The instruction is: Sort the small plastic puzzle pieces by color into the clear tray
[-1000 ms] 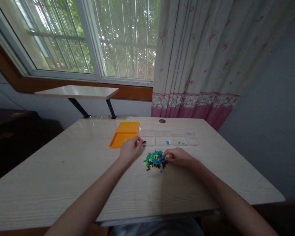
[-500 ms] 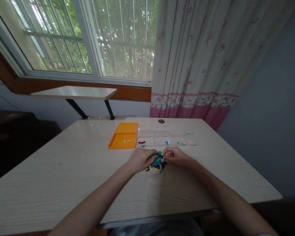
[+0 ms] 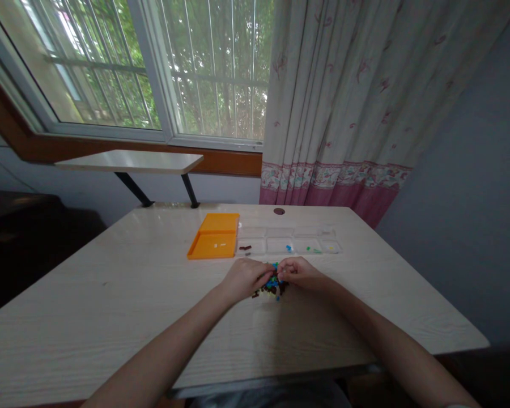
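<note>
A small heap of tiny toy building bricks [image 3: 273, 283] in blue, green, dark brown and pale yellow lies on the table between my hands. My left hand [image 3: 245, 277] reaches over the heap's left side, thumb and fingers closed together at its upper part. On the opposite side, my right hand [image 3: 301, 273] is closed in a pinch, its fingertips close to those of the left. Whatever the fingertips hold is too small and too covered to name. Part of the heap is hidden under the fingers.
Behind the heap lies a clear compartment tray [image 3: 279, 245] with a few brown, blue, green and yellow pieces sorted in it. An open orange case [image 3: 210, 245] with small white pieces adjoins it on the left. A raised shelf [image 3: 131, 161] stands at the table's back left.
My right hand has shifted slightly left, bringing its fingertips nearer to my left hand's. The left fingers have drawn closer together over the heap. Tray and case have stayed put.
</note>
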The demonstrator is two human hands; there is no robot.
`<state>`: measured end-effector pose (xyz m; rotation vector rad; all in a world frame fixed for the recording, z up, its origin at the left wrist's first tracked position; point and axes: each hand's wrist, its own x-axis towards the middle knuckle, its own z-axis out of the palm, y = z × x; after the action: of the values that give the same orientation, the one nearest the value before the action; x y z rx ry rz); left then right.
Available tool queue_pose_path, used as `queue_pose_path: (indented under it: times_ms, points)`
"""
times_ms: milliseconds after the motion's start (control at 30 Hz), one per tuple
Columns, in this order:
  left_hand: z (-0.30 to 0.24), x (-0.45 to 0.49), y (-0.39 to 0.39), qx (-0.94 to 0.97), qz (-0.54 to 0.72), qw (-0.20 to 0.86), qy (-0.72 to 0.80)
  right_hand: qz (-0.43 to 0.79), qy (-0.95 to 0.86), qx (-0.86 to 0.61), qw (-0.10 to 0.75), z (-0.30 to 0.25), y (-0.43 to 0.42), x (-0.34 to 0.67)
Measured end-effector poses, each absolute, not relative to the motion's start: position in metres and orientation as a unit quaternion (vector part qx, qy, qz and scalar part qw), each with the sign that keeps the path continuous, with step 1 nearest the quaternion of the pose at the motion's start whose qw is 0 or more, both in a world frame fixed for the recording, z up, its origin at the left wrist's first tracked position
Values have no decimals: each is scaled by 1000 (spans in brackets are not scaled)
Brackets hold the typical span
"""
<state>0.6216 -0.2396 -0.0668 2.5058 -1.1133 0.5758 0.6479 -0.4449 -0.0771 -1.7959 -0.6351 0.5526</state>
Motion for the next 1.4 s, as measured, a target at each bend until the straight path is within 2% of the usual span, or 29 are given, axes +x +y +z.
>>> queue_pose_path:
  times_ms: [500,567,733,867,1400]
  points:
    - [-63,619,-239,876,191,203,-394,192,-281,-764,547,-80,-448,652]
    - [-60,620,-236,883,188,235,-359,159,-286,-787,523,-80,-451,654]
    - [-57,630,-224,882,231,366,-189,109,-320,-852,401,-83,-460,660]
    - [-59,639,-217,854,278,423,-122,97,-334,-866,358,-84,-460,660]
    - [-55,638,-214,859,314,390,-107,83,-317,-892,310,-82,-457,660]
